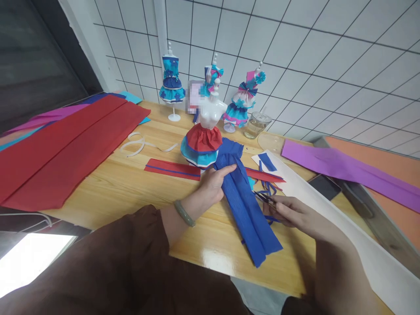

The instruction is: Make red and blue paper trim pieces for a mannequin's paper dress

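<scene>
A long blue crepe paper strip (244, 205) hangs at a slant over the table, gripped near its upper part by my left hand (215, 181), thumb on top. In my right hand (292, 212) is a pair of scissors (264, 197), the dark blades pointing left close to the strip's right edge. Thin blue paper scraps (267, 188) lie just beyond the blades. Behind my left hand stands a white mini mannequin (210, 113) in a red and turquoise ruffled paper skirt (203, 142). A red paper band with a blue line (173, 169) lies beside my left wrist.
Dressed mini mannequins (171, 83) stand at the back by the tiled wall, near a lidded glass cup (257, 124). Big red paper sheets (78, 148) cover the left side, with a white ribbon (141, 142) alongside. White paper (315, 205), purple paper (348, 170) and a dark phone (324, 186) lie right.
</scene>
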The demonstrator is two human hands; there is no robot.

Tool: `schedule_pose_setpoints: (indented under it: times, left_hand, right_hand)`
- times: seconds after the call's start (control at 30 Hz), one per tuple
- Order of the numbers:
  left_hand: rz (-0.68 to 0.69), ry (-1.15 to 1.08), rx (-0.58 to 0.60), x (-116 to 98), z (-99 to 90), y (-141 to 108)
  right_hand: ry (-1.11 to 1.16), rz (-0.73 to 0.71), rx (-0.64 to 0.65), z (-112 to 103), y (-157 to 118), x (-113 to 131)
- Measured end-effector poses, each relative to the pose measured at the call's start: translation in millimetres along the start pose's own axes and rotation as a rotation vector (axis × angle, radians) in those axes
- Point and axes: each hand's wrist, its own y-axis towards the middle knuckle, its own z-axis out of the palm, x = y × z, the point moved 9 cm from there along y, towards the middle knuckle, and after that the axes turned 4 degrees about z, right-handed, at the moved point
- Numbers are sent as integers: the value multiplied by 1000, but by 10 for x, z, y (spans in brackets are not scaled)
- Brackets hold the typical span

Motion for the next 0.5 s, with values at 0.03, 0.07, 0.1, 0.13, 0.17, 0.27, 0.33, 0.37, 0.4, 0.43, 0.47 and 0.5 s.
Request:
schedule_pose_setpoints:
  times: [0.03, 0.07, 0.1, 0.13, 0.17, 0.27, 0.33, 0.37, 0.4, 0.43, 0.47, 0.5]
  left_hand:
    - [-10, 2, 2, 2, 8, -8]
    - [-33, 5, 12, 13, 22, -20]
    - [-73, 12, 28, 40, 40, -38]
    - [-128, 24, 53, 79, 64, -65]
    - [-195, 45, 89, 128, 95, -103]
    - [-375, 140, 225, 260, 187, -261]
    - [-435, 204, 294, 299, 227, -364]
    - [-457, 236, 317, 311, 239, -411]
    - [-477, 270, 331, 317, 245, -454]
    - [-497, 304, 345, 319, 252, -495]
    - [-518, 335, 362, 314, 262, -534]
    - [-541, 365, 385, 305, 275, -572]
  right_hand:
    - [31, -18, 40, -26, -22, -55]
    - [76, -26, 63, -61, -31, -125]
    - [152, -43, 32, -135, -25, -189]
    - [244, -62, -24, -221, -7, -246]
    - [335, -74, -90, -299, 20, -299]
    - [544, 33, -279, -392, 146, -477]
    - [653, 93, -337, -331, 243, -503]
    - [729, 97, -325, -265, 299, -481]
    - [814, 88, -291, -187, 357, -447]
    - [860, 77, -273, -129, 405, -419]
    - [898, 66, -268, -88, 445, -403]
    - [928, 57, -271, -65, 478, -401]
